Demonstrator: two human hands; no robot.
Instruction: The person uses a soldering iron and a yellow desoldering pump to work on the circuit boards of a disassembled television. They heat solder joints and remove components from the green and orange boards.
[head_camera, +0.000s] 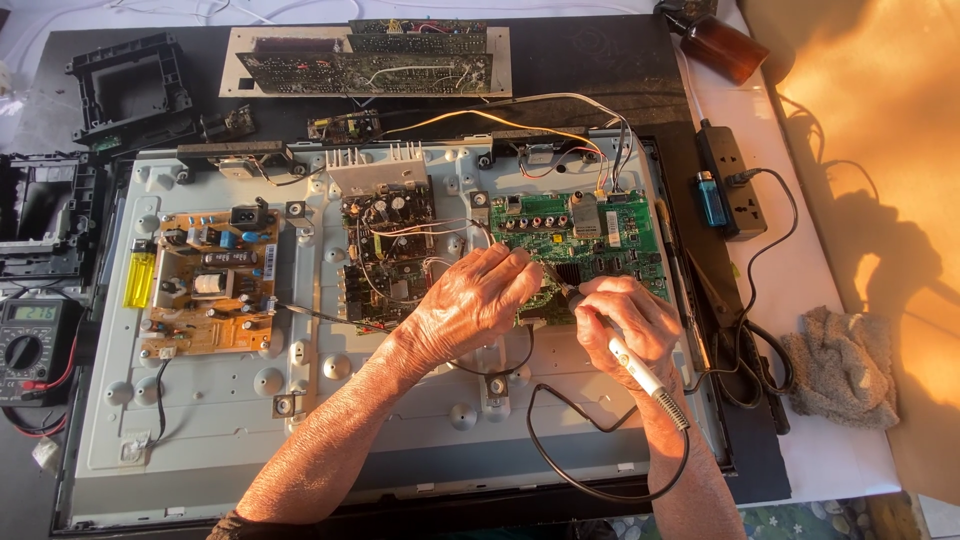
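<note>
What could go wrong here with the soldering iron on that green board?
The soldering iron tip works close under the left hand fingers, so a slip may burn them. Its cord loops loosely by the right hand and could snag. Thin wires crossing near the green board might get scorched.

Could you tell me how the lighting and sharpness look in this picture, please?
Head view: warm, low orange sunlight washes the right side, casting soft shadows on the white table edge; the left hand and right hand glow orange over the green circuit board; focus is sharp, without obvious blur.
</note>
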